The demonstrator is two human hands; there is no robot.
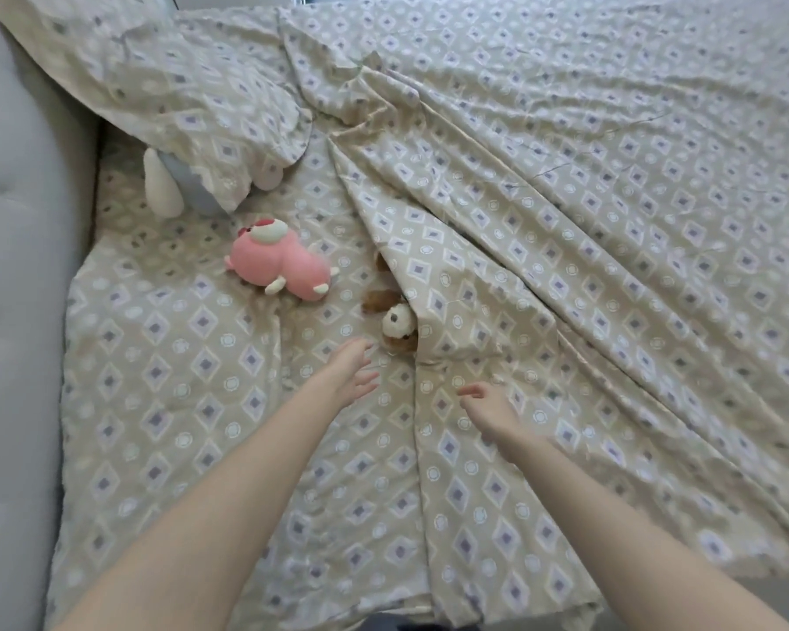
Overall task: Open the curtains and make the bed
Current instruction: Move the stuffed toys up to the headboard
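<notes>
A beige quilt (588, 230) with a diamond pattern lies spread over the right part of the bed, creased towards its left edge. The matching sheet (169, 403) is bare on the left. My left hand (351, 371) hovers over the sheet with fingers straight, just short of a brown and white plush dog (397, 318) half tucked under the quilt's edge. My right hand (488, 409) is over the quilt's edge with fingers loosely bent, holding nothing. A pink plush toy (279, 264) lies on the sheet farther left.
A pillow (192, 97) in the same pattern lies at the top left, over a white and blue plush toy (169, 184). The grey padded headboard (14, 311) runs along the left side.
</notes>
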